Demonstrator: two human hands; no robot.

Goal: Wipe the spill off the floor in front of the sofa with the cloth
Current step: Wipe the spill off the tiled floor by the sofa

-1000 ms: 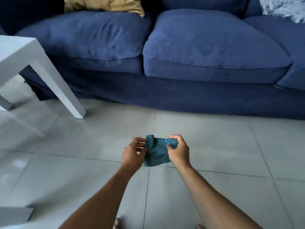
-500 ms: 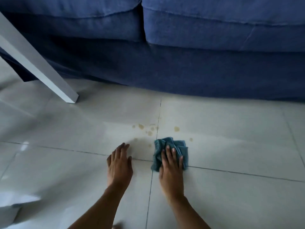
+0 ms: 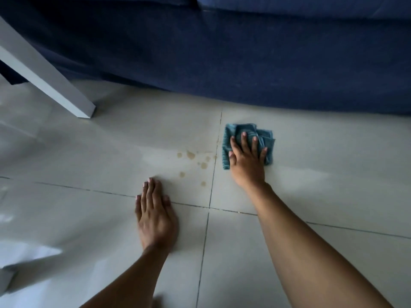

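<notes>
Left hand (image 3: 155,216) flat on pale grey floor tile (image 3: 311,174), fingers together, palm down, holding nothing. Right hand (image 3: 248,162) reaches to 12 o'clock, fingers spread, pressing crumpled teal ribbed cloth (image 3: 246,138) (bunched, under the fingertips). Brownish droplet spill (image 3: 195,162) lies at 9 o'clock of the cloth, just beside it. White table leg (image 3: 44,72) at 10 o'clock. Navy fabric sofa (image 3: 244,58) beyond.
</notes>
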